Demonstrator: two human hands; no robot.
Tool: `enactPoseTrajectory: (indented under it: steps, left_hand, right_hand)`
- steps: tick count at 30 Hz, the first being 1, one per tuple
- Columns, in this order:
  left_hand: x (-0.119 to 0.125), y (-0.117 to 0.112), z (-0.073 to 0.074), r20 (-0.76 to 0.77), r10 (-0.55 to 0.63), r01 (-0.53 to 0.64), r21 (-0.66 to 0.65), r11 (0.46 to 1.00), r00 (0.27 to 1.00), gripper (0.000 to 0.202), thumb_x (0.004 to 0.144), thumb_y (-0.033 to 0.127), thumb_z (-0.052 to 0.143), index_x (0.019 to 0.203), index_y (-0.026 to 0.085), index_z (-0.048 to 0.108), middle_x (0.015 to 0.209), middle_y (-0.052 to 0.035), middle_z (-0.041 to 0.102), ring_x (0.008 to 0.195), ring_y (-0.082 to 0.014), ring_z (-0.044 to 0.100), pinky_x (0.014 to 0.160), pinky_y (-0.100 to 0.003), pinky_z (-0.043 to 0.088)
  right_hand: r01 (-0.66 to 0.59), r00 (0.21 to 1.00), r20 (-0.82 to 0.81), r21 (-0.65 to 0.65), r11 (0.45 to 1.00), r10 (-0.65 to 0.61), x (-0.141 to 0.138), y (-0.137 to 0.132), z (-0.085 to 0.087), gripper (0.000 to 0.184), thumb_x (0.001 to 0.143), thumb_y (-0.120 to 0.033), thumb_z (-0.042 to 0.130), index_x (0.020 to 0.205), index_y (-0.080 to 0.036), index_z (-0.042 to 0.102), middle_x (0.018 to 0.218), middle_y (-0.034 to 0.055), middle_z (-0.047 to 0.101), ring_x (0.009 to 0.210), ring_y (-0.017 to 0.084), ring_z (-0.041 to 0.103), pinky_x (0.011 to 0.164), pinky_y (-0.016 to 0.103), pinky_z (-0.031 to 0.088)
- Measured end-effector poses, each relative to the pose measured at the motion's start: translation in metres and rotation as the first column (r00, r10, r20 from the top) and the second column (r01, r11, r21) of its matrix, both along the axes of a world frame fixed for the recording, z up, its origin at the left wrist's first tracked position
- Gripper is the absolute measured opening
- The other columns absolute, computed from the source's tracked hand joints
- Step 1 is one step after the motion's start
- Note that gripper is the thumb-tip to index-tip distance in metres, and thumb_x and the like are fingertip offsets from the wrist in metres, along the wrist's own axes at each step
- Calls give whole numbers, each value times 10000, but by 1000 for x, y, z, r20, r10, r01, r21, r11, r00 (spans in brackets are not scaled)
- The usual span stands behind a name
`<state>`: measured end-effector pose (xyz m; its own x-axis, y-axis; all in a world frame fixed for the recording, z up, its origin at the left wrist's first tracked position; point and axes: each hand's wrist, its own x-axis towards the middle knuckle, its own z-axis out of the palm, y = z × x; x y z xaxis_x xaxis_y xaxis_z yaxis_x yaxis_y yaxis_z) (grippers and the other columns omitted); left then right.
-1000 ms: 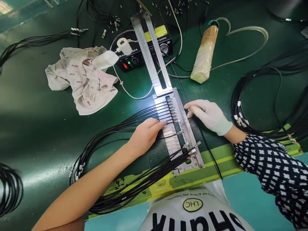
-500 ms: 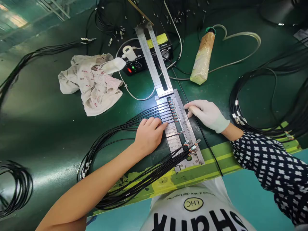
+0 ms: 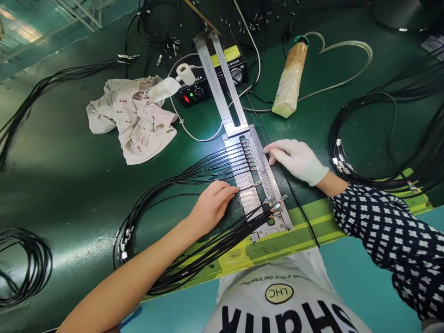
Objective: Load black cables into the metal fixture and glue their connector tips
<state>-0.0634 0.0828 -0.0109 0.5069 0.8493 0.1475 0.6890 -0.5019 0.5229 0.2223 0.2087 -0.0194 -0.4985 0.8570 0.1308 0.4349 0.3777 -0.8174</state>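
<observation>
A slotted metal fixture (image 3: 258,185) lies on the green bench, with several thin black cables (image 3: 194,173) laid side by side into its grooves, their small copper-coloured terminals in a row along the slot. My left hand (image 3: 210,206), bare, rests palm down at the fixture's left edge, fingers pressed together on a single cable that reaches the middle grooves. My right hand (image 3: 294,157), in a white glove, lies flat on the fixture's right rail with fingers stretched out. A loose bunch of cables (image 3: 222,243) crosses the fixture's near end.
A long metal rail (image 3: 222,83) runs back from the fixture to a black controller box (image 3: 208,78). A crumpled white cloth (image 3: 135,118) lies at left, a brown wrapped cylinder (image 3: 289,83) with tubing at back right. Black cable coils (image 3: 378,134) sit right and far left.
My left hand has slid a little toward me along the fixture's left edge, from the upper cables down to the single cable. My right hand has barely moved.
</observation>
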Motion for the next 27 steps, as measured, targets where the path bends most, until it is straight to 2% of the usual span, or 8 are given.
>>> enactPoseTrajectory:
  steps: [5, 14, 19, 27]
  left_hand:
    - [-2, 18, -6, 11, 32, -33, 147, 989, 999, 388, 983, 82, 443, 1308, 233, 590, 1000, -63, 601, 927, -155, 554, 803, -304, 499]
    - [-2, 37, -3, -47, -17, 26, 215, 976, 999, 374, 965, 71, 453, 1271, 227, 601, 990, -70, 584, 907, -170, 533, 774, -318, 490]
    - [-1, 40, -1, -57, -65, 77, 251, 965, 996, 410, 937, 39, 486, 1307, 200, 559, 1008, -86, 580, 899, -177, 516, 769, -323, 481]
    - [3, 39, 0, -65, -58, 72, 246, 967, 996, 415, 937, 55, 493, 1317, 214, 550, 999, -87, 580, 898, -186, 517, 772, -339, 479]
  right_hand:
    - [-5, 1000, 15, -5, 1000, 5, -1, 0, 3, 262, 1006, -292, 488, 1072, -216, 730, 780, -36, 751, 850, 176, 691, 848, 305, 456]
    - [-5, 999, 41, 5, 1000, 4, -2, 1, 3, 247, 1006, -277, 490, 1036, -225, 729, 776, -50, 748, 852, 167, 675, 857, 290, 438]
    - [-4, 999, 43, 12, 1000, 3, -2, 1, 3, 247, 1011, -288, 490, 1033, -228, 729, 780, -53, 751, 867, 165, 670, 878, 289, 424]
    - [8, 999, 46, 25, 1000, -9, -2, 2, 2, 252, 1006, -283, 492, 1033, -224, 736, 773, -46, 750, 859, 174, 663, 876, 305, 420]
